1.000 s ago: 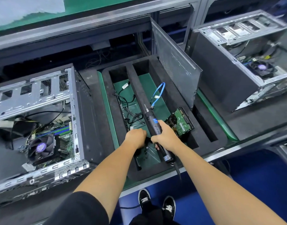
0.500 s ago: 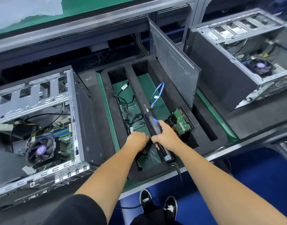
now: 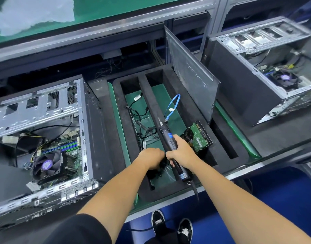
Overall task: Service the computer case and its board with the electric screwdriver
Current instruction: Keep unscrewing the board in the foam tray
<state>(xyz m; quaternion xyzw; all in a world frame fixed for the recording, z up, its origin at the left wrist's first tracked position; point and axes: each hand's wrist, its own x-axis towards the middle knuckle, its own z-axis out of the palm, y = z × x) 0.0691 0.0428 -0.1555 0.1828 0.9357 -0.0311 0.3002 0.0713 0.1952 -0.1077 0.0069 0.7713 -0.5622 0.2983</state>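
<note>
Black foam forms the slotted tray [image 3: 219, 131] at the centre of the frame, and it sits between two opened chassis. The computer case [image 3: 45, 138] you are to service lies at the left of the frame, side open, with its board [image 3: 70, 150] and CPU fan [image 3: 46, 164] exposed. A second case [image 3: 267, 73] stands at the upper right. A detached side panel [image 3: 190, 80] stands on edge in the tray, leaning toward the upper right; a knock from your forearm could tip it onto the parts below.

Your right hand [image 3: 182, 154] is closed fully around the electric screwdriver [image 3: 170, 143], bit pointing toward the top of the frame, over the central divider. The bit tip lies near the blue SATA cable [image 3: 174, 106]. If the trigger is pressed here, the bit could snag that cable or the black wiring [image 3: 142, 111] in the left slot.

A hard drive [image 3: 198, 136] leans in the slot just right of your right hand, circuit side up. Swinging the tool to the right risks scraping it.

Your left hand [image 3: 151, 158] is curled knuckles-up over small dark parts in the near end of the left slot; whether it has hold of anything cannot be determined. Small parts drawn out carelessly may drop into the slot or onto the floor.

The screwdriver cord [image 3: 195, 190] hangs over the tray's near edge and may catch as you move toward the case.
</note>
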